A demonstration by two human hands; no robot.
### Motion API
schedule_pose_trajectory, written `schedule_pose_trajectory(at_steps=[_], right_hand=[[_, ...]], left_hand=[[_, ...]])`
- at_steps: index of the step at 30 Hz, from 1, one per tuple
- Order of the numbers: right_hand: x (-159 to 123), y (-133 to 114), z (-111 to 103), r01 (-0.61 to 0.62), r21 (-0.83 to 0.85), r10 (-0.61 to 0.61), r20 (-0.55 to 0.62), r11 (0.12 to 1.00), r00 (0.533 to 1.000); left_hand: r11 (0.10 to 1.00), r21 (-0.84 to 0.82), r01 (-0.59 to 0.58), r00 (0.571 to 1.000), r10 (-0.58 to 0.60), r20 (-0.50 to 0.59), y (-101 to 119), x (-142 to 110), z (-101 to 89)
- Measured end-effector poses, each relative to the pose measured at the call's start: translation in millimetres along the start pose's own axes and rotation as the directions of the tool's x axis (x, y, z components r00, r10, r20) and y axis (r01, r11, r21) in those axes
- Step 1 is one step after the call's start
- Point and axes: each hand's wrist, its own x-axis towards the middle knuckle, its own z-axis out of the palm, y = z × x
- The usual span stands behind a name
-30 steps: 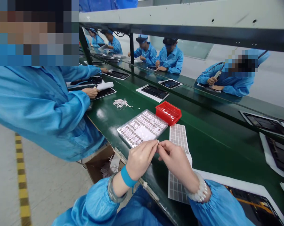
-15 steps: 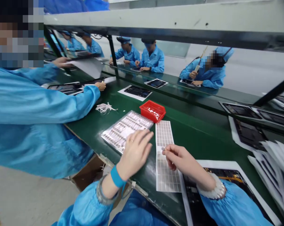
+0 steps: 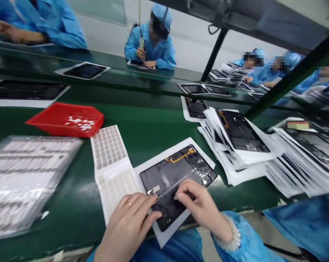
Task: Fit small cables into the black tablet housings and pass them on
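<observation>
A black tablet housing (image 3: 177,174) with an orange flex cable lies on a white paper sheet (image 3: 164,238) in front of me. My left hand (image 3: 128,225) reaches over its near left edge, fingers stretched and thumb apart, holding nothing visible. Over the middle of the housing, my right hand (image 3: 198,203) pinches a small pale sticker (image 3: 176,198) between thumb and forefinger; most of the piece is hidden. Left of the housing is a sheet of small grey stickers (image 3: 109,147), its near part partly covered by my left hand.
A red bin (image 3: 63,118) holding small white pieces stands beyond a clear-covered tray of parts (image 3: 30,174) at left. To the right are stacks of housings and paper (image 3: 240,131). Co-workers (image 3: 156,40) sit across the green bench, under a shelf on dark posts.
My view has swung right and closer to the tablet housing. My right hand has moved from the sticker sheet to the housing, still pinching. My left hand has come to the housing's edge.
</observation>
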Motion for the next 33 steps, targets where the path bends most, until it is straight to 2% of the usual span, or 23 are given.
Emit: schedule_pose_trajectory(at_steps=[2,4,7,10,13,16,19,22,24,26,27,29,31,33], right_hand=[[-8,22,-27,-0.045,-0.184,0.023,-0.120,0.982,0.993],[-13,40,-50,-0.099,-0.373,0.039,-0.163,0.923,0.986],[-13,54,-69,-0.120,-0.516,0.107,-0.054,0.848,0.993],[-7,52,-72,-0.081,-0.586,0.151,0.071,0.806,0.986],[0,43,-71,-0.051,-0.668,0.195,0.143,0.743,0.970],[2,35,-67,-0.007,-0.804,0.214,0.150,0.595,0.965],[0,30,-58,0.036,-0.913,0.161,0.110,0.405,0.981],[0,30,-53,0.077,-0.945,0.081,0.108,0.316,0.991],[4,32,-59,0.127,-0.933,0.074,0.161,0.337,0.984],[15,37,-71,0.164,-0.877,0.107,0.236,0.451,0.966],[21,40,-78,0.146,-0.843,0.110,0.234,0.517,0.966],[36,50,-90,0.035,-0.790,0.086,0.110,0.613,0.990],[49,63,-94,-0.090,-0.761,0.064,-0.063,0.643,0.996],[58,74,-93,-0.133,-0.745,0.068,-0.118,0.654,0.991]], left_hand=[[0.997,0.033,-0.063,0.997,0.061,0.051,-5,-4,4.9],[0.991,0.061,-0.115,0.989,0.108,0.103,-11,-9,7.8],[0.985,0.104,-0.139,0.983,0.125,0.133,-16,-14,10.0],[0.984,0.115,-0.139,0.982,0.123,0.140,-16,-16,10.7],[0.983,0.114,-0.143,0.981,0.125,0.151,-16,-15,10.5],[0.984,0.111,-0.141,0.979,0.122,0.161,-17,-16,10.9],[0.985,0.106,-0.136,0.978,0.116,0.171,-18,-18,11.8],[0.987,0.094,-0.131,0.973,0.110,0.203,-19,-19,11.4],[0.987,0.083,-0.136,0.971,0.116,0.210,-19,-19,10.1],[0.987,0.077,-0.144,0.972,0.126,0.197,-19,-18,8.5],[0.986,0.076,-0.150,0.973,0.134,0.188,-20,-18,8.0],[0.983,0.080,-0.164,0.974,0.149,0.171,-21,-17,8.1],[0.980,0.090,-0.176,0.976,0.162,0.143,-21,-19,10.0],[0.978,0.112,-0.176,0.980,0.164,0.109,-20,-21,13.1]])
